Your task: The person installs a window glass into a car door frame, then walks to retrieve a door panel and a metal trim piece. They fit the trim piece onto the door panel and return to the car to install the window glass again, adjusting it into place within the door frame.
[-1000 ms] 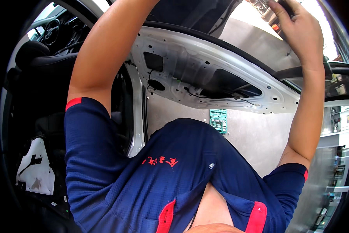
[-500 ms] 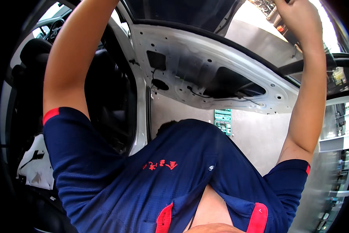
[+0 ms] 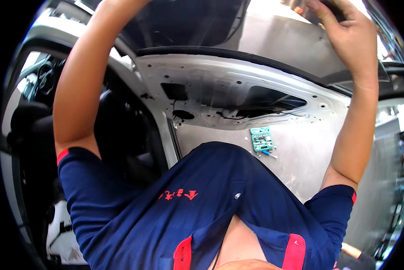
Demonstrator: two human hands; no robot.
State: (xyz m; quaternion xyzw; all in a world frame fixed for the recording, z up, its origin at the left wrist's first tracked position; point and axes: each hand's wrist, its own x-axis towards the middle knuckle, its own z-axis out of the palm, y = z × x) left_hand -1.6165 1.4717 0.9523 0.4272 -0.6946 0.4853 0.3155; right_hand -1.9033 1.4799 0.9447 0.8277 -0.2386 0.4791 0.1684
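Note:
A white car door (image 3: pixel 202 67) stands open before me, its inner panel bare, with large cutouts and loose wiring. Above its sill is a window pane (image 3: pixel 278 40), tinted and reflective. My left forearm (image 3: pixel 94 58) reaches up past the top edge, so the left hand is out of view. At the upper right, my right hand (image 3: pixel 346 36) is beside the pane's far end. Its thumb and fingers curl round something dark at the picture's edge; what they grip cannot be made out.
On the floor below the door lies an open green tool case (image 3: pixel 262 138), with a blue-handled tool (image 3: pixel 268 154) beside it. The car's doorway and dark seats (image 3: pixel 35 121) are to my left, with a white panel (image 3: pixel 67 238) lower down.
My view has tilted and shifted, so the door sits lower. The right hand shows more fully and lower in the picture. The blue-handled tool has come into sight beside the case.

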